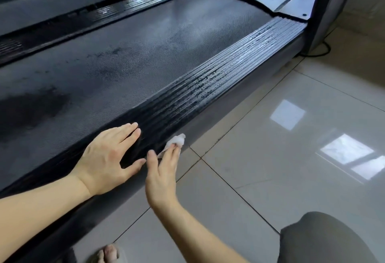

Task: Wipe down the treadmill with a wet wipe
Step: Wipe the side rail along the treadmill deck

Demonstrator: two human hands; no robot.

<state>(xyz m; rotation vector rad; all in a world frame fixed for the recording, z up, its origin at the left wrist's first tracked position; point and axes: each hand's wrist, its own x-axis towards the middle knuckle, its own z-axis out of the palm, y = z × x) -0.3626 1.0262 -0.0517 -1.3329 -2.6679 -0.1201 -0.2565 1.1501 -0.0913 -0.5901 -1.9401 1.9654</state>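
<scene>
Wet wipe (176, 140) (crumpled) — beneath fingertips (174, 149) of right hand (161, 177).

The small crumpled white wet wipe (179, 139), at the outer edge of the ribbed black treadmill side rail (208, 87), is half hidden under the right hand's (161, 176) fingertips (174, 148). Off the rail's near end, blurred bare toes (108, 253) and a grey-clad knee (325, 239) are cut by the frame's bottom edge.

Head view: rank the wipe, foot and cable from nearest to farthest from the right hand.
1. Wipe, under the right hand's fingertips.
2. Foot, below it at the frame's bottom edge.
3. Cable, far off at upper right, on the floor.
</scene>
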